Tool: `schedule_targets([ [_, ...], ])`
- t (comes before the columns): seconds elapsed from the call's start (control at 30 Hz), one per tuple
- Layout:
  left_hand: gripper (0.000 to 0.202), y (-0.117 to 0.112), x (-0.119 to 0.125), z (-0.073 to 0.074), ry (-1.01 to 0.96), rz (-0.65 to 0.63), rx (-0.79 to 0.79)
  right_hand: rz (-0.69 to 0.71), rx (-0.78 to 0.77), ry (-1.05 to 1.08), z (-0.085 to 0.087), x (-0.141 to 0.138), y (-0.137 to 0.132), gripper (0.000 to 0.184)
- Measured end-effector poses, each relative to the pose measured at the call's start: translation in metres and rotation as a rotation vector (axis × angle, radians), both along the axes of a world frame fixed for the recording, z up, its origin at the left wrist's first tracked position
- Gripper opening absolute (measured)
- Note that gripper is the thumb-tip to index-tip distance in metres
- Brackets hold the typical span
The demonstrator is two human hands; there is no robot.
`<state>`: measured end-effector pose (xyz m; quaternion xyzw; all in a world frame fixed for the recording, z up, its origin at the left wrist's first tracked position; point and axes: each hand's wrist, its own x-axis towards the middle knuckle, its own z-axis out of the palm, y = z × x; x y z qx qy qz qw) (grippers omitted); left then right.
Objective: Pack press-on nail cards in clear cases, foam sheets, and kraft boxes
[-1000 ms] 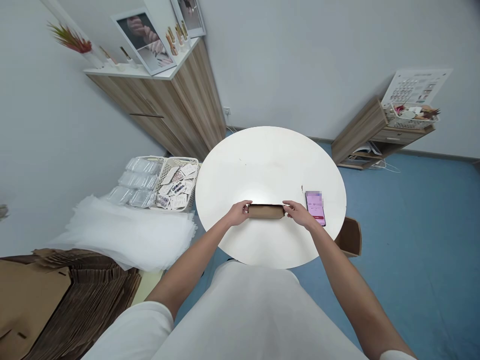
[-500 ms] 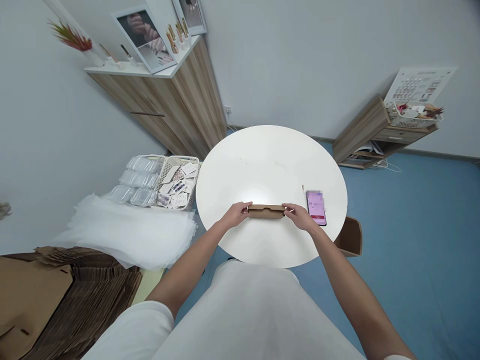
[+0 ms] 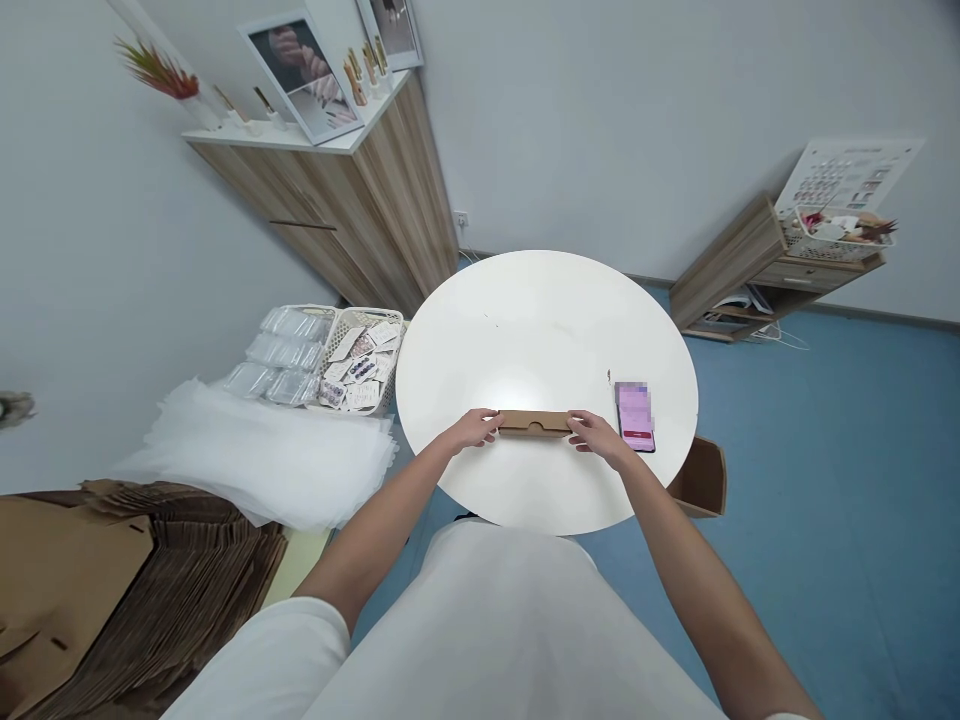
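Note:
A small, long brown cardboard box [image 3: 534, 424] sits near the front of the round white table [image 3: 547, 310], its lid down and a half-round notch at the middle of the near edge. My left hand [image 3: 474, 428] grips its left end, fingertips on the top corner. At the opposite end, my right hand [image 3: 594, 433] holds the right corner between thumb and fingers. Just right of that hand lies a phone [image 3: 636, 415] with a pink screen, partly blurred out.
White baskets with clear plastic packs [image 3: 285, 350] and printed cards [image 3: 362, 368] stand left of the table. Nearer are white foam sheets [image 3: 262, 455] and stacked flat cardboard [image 3: 202, 570]. A wooden cabinet [image 3: 375, 200] stands behind left, a low shelf [image 3: 731, 260] right, a brown bin [image 3: 701, 478] below the table.
The box lid, slightly raised before, is now pressed down flat with its front edge closed. My hands stay at both ends, fingers loosened a little. The view has shifted slightly.

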<state>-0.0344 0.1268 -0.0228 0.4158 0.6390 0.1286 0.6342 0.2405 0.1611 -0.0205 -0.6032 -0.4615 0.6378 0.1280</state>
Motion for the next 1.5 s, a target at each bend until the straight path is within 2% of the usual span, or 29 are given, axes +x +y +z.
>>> schedule_targets([
  [0.2,0.052,-0.008,0.002,-0.008,-0.016,-0.013,0.083,-0.081,0.002,0.044,-0.012,-0.002,-0.010,0.036],
  [0.43,0.044,-0.005,0.006,-0.015,0.066,-0.082,0.178,-0.107,0.061,-0.015,-0.012,-0.007,-0.013,0.030],
  [0.67,0.037,-0.012,0.006,-0.016,0.039,-0.074,0.223,-0.128,0.143,-0.053,-0.013,-0.009,-0.022,0.035],
  [0.73,0.036,-0.016,0.009,-0.017,0.003,-0.029,0.245,-0.136,0.180,-0.073,-0.015,-0.007,-0.026,0.036],
  [0.87,0.046,-0.028,0.023,-0.023,-0.035,0.176,0.222,-0.193,0.273,-0.123,-0.022,-0.001,-0.037,0.032],
  [1.0,0.035,-0.040,0.044,-0.033,-0.021,0.298,0.208,-0.262,0.299,-0.201,-0.040,0.003,-0.048,0.035],
  [1.13,0.029,-0.050,0.066,-0.047,0.115,0.347,0.237,-0.226,0.324,-0.262,-0.061,0.004,-0.056,0.045],
  [1.23,0.034,-0.055,0.076,-0.054,0.256,0.343,0.226,-0.158,0.354,-0.289,-0.068,0.004,-0.058,0.045],
  [1.33,0.039,-0.055,0.076,-0.054,0.347,0.302,0.210,-0.067,0.336,-0.357,-0.067,0.006,-0.055,0.047],
  [1.5,0.042,-0.045,0.062,-0.047,0.431,0.103,0.156,0.013,0.163,-0.416,-0.059,0.006,-0.047,0.049],
])
